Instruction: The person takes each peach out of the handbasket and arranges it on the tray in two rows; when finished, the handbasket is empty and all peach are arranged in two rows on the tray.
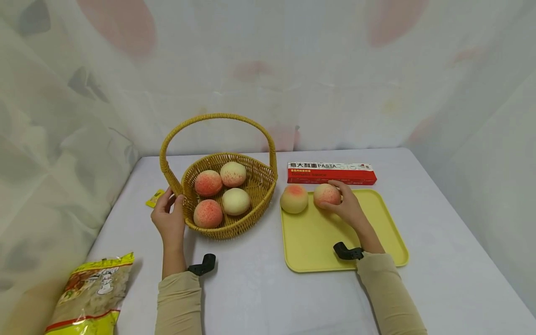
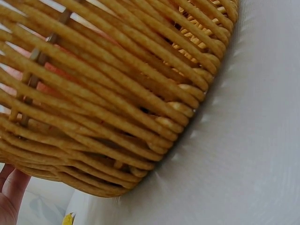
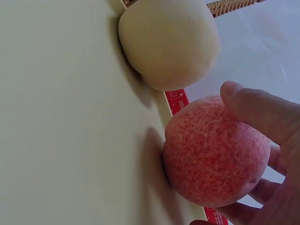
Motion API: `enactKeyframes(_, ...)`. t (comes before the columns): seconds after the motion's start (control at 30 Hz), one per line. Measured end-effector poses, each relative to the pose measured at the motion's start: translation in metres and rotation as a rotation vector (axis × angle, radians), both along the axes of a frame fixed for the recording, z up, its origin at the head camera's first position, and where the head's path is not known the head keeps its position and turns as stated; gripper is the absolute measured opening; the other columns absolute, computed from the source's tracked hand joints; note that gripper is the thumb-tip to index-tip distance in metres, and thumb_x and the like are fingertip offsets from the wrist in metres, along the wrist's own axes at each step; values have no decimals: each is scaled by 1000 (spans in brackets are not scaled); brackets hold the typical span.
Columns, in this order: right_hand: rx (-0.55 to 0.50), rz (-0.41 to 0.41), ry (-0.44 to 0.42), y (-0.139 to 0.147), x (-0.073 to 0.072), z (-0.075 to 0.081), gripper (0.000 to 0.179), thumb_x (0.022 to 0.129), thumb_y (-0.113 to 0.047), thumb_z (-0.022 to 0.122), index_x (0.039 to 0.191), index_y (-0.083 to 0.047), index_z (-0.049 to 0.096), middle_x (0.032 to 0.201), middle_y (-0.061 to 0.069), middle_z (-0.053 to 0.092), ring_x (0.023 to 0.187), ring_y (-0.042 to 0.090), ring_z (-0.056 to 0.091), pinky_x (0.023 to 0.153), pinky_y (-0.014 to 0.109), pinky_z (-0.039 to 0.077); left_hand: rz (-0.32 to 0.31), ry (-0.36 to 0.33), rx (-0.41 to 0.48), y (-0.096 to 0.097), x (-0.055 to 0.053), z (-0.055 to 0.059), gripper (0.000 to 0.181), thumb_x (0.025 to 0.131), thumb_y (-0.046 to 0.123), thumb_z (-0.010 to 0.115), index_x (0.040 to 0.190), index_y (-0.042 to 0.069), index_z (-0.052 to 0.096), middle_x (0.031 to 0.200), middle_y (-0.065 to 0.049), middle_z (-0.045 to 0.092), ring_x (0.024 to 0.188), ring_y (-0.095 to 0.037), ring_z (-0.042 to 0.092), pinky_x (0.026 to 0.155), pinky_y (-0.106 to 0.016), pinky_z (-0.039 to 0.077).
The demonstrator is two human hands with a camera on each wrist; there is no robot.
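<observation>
On the left stands a woven basket (image 1: 226, 232) with a tall arched handle; it holds several peaches, some red-speckled like this peach (image 1: 208, 214), some mostly pale. My left hand (image 1: 168, 218) grips the basket's left side, where handle meets rim; in the left wrist view the wicker wall (image 2: 103, 103) hides most of that hand. My right hand (image 1: 347, 207) holds a pink-red peach (image 3: 215, 152), thumb on one side and fingers round the other, at the back of a yellow tray (image 1: 322, 242). Left of it a pale peach (image 1: 294, 199) with a red top sits on the tray's back-left corner.
A red and white pasta box (image 1: 331, 174) lies just behind the tray. A small yellow packet (image 1: 155, 197) is left of the basket, beyond my left hand. At the front left lies a plastic food bag (image 1: 90, 295). Fabric walls enclose the white table (image 1: 251, 298).
</observation>
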State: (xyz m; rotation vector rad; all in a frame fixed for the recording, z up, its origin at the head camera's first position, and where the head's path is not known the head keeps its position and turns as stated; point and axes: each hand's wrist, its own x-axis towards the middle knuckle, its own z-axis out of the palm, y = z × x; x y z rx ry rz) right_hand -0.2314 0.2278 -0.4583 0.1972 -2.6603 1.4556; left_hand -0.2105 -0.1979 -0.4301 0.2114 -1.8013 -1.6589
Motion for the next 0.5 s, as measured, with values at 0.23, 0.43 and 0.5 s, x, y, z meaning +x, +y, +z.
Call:
enactKeyframes(0.23, -13, -23, 16, 1, -1, -2, 64, 77, -16, 75, 131, -2, 44, 133, 21, 41, 115, 37, 42, 92, 54, 41, 8, -14, -4, 0, 0, 0, 34, 86, -4, 59, 120, -3, 59, 115, -15, 60, 100, -16, 58, 89, -22, 47)
enactKeyframes(0.43, -42, -91, 50, 6, -2, -6, 61, 76, -12, 75, 129, -2, 45, 130, 18, 43, 114, 34, 42, 94, 53, 40, 1, -19, -8, 0, 0, 0, 34, 87, -2, 59, 121, -2, 59, 116, -16, 60, 100, -15, 58, 90, -22, 46)
enactKeyframes(0.5, -35, -79, 47, 7, -2, -6, 62, 77, -12, 75, 129, -2, 44, 131, 19, 42, 114, 35, 42, 94, 54, 40, 2, -20, -8, 0, 1, 0, 34, 87, -2, 59, 121, -2, 59, 116, -15, 60, 100, -15, 58, 90, -22, 46)
